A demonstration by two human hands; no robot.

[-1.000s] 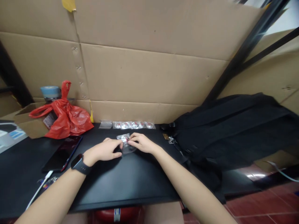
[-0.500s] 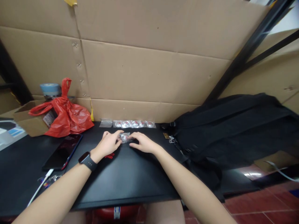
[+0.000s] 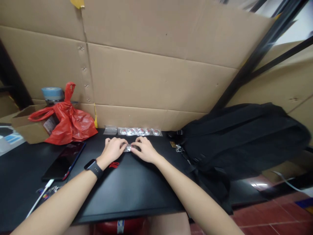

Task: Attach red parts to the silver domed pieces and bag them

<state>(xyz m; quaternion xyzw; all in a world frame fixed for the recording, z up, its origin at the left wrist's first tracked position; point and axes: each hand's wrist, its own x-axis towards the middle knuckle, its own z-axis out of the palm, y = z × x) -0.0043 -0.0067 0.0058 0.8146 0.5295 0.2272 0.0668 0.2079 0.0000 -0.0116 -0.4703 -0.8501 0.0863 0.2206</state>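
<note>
A small clear plastic packet [image 3: 128, 148] lies between my two hands over the black table. My left hand [image 3: 113, 149], with a black watch on its wrist, pinches the packet's left side between thumb and fingers. From the right, my right hand [image 3: 144, 149] grips its other edge with thumb and forefinger. Part of the packet is hidden by the fingers. Just below my left wrist sits a red cord [image 3: 113, 165]. Behind the hands, a row of several clear-wrapped round pieces [image 3: 141, 131] lies along the cardboard wall, with flat clear bags [image 3: 110, 130] to its left.
A red plastic bag [image 3: 75, 125] leans by an open cardboard box [image 3: 29, 129] at the left. In front lies a phone [image 3: 64, 161] with a white cable. A black backpack [image 3: 244, 140] fills the right side. The table's front edge [image 3: 132, 216] is near my lap.
Both hands have drawn in closer around the packet, and less of it shows between them. The view has shifted slightly.
</note>
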